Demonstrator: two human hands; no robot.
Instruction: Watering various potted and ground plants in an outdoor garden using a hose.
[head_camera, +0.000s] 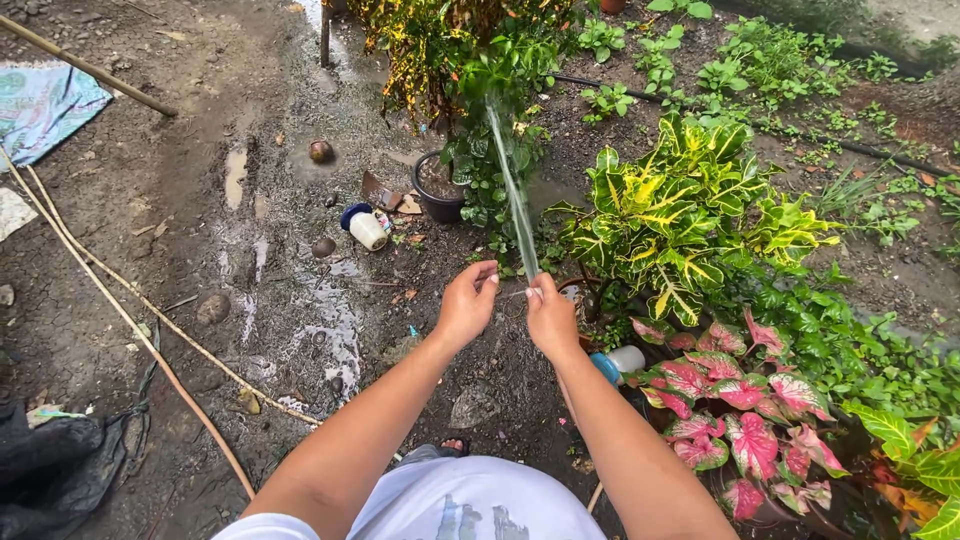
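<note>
Yellow-green croton (690, 210), pink-veined caladium (745, 420), white jar (368, 231).

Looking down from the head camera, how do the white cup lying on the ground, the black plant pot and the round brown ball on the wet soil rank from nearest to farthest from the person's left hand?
From the left hand:
1. White cup, lying on its side, up and to the left.
2. Black plant pot, straight beyond the hand, under the leafy shrub.
3. Brown ball, farthest, up-left on the wet soil.
</note>
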